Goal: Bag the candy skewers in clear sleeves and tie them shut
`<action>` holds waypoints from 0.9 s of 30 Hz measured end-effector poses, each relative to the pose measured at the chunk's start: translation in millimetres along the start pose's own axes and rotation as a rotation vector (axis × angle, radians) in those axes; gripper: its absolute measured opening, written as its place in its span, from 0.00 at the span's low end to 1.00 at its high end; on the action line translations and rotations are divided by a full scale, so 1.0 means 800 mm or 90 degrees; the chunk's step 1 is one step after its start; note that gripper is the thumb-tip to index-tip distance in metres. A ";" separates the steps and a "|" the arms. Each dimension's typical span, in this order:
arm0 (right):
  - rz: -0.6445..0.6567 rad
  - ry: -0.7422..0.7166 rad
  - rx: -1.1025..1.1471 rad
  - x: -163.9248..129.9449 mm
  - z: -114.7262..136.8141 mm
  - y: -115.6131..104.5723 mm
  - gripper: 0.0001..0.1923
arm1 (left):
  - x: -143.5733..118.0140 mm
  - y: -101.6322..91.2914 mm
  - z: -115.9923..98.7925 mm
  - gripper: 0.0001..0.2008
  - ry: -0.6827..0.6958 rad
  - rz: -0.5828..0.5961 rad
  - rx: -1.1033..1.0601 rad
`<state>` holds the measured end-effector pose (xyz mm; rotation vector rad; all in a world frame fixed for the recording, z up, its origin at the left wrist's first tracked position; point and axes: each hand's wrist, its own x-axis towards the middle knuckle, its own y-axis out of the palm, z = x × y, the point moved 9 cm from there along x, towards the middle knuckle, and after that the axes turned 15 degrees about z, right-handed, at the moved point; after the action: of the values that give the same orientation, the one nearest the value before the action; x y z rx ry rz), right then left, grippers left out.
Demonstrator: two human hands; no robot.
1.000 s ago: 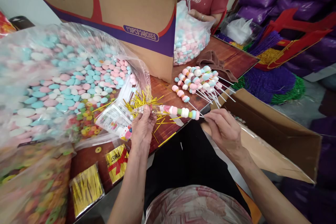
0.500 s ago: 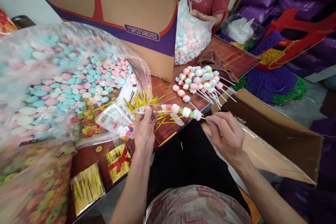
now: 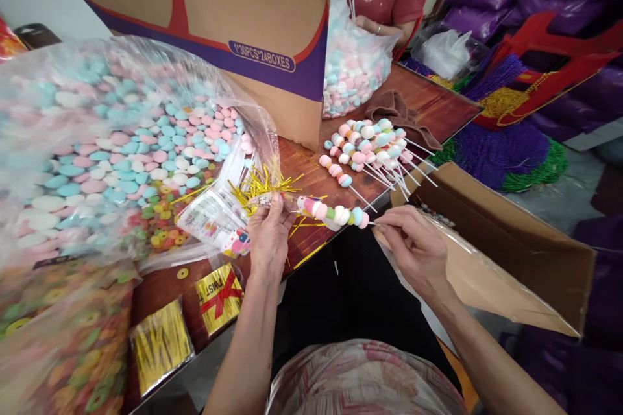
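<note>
1. The stick of a skewer (image 3: 342,215) is pinched between the thumb and fingertips of the right hand (image 3: 413,246), just beyond the near edge of the surface (image 3: 302,172).
2. The skewer is held roughly level across that edge, its pink, white, green and blue sweets pointed toward the left hand (image 3: 267,233).
3. A clear printed sleeve (image 3: 305,205) is pinched by the left hand, thumb pressed against fingers; how far the skewer is covered by it cannot be told.
4. Gold ties (image 3: 263,185) are scattered just behind the left hand, beside a stack of wrappers (image 3: 211,217).
5. Finished skewers (image 3: 370,142) are heaped near the same edge, farther right, with a brown cloth (image 3: 402,117) laid behind them.
6. The left part of the surface is covered by a large bag of sweets (image 3: 131,155); two packs of ties, one plain (image 3: 163,347) and one red-marked (image 3: 220,298), are set along the near edge.
7. An open box (image 3: 525,233) is placed below the edge, to the right.
</note>
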<state>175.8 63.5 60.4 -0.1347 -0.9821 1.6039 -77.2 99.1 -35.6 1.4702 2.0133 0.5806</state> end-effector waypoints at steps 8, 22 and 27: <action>0.083 0.052 0.064 0.007 -0.012 0.017 0.06 | -0.002 0.009 0.007 0.18 -0.045 0.053 0.088; 0.122 0.095 0.047 0.008 -0.005 0.032 0.08 | -0.016 0.013 0.004 0.17 0.123 -0.021 0.028; 0.170 0.058 0.093 0.011 -0.007 0.041 0.08 | -0.017 0.018 0.013 0.16 0.082 0.000 0.027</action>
<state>151.4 75.4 39.1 -0.2448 -0.7978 1.8904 -57.0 90.6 -31.5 1.4908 2.1369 0.6514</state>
